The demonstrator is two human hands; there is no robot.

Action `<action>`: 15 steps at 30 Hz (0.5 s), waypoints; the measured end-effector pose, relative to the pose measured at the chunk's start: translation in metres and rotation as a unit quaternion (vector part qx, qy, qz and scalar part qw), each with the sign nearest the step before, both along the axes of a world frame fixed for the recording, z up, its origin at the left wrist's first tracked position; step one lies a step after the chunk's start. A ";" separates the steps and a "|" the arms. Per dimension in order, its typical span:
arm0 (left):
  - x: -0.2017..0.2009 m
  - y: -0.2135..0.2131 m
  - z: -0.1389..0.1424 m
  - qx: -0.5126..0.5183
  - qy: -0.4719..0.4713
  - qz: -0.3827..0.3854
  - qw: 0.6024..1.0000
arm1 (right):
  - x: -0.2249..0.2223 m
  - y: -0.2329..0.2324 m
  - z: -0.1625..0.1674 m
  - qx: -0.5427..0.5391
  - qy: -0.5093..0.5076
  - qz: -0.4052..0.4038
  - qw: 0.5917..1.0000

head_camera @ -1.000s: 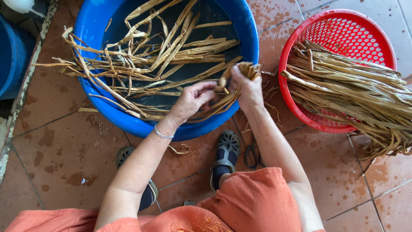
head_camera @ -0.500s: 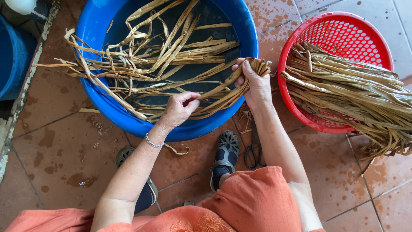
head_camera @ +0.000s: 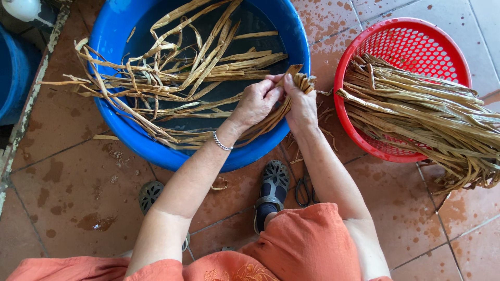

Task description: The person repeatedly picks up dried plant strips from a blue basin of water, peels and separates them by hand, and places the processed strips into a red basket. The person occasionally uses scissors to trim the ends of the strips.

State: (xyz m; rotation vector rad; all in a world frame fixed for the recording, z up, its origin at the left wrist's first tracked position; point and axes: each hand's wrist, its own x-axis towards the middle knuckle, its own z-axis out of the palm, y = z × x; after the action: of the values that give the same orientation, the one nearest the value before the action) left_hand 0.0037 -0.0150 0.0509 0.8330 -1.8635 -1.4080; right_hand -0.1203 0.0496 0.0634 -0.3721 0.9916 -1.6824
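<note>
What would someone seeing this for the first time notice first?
Most likely the big blue tub at the top centre, with tan plant strips spilling over its rim. At its right edge the left hand and right hand meet on a bundle of strips. To the right, a red basket holds a drier heap.

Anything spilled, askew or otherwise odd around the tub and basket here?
Somewhat untidy: long dried leaf strips hang over the round blue plastic tub's rim at left, loose scraps lie on the wet-spotted tiled floor, and the strips piled in the red plastic mesh basket overhang its far right edge.
</note>
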 end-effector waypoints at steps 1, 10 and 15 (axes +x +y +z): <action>-0.004 0.001 0.001 0.016 -0.015 0.001 1.000 | -0.003 -0.002 -0.002 -0.009 -0.008 -0.027 1.000; 0.002 0.025 0.007 0.066 -0.052 -0.041 0.996 | -0.042 -0.022 -0.021 0.053 -0.079 -0.114 0.989; 0.016 0.037 -0.002 0.150 -0.045 -0.065 0.986 | -0.071 -0.037 -0.040 0.087 -0.070 -0.162 0.980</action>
State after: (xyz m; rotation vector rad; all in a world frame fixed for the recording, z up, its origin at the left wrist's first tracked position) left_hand 0.0193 0.0218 0.0490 0.9451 -1.8262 -1.7909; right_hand -0.1909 0.0124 0.0235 0.0266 1.1289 -1.8642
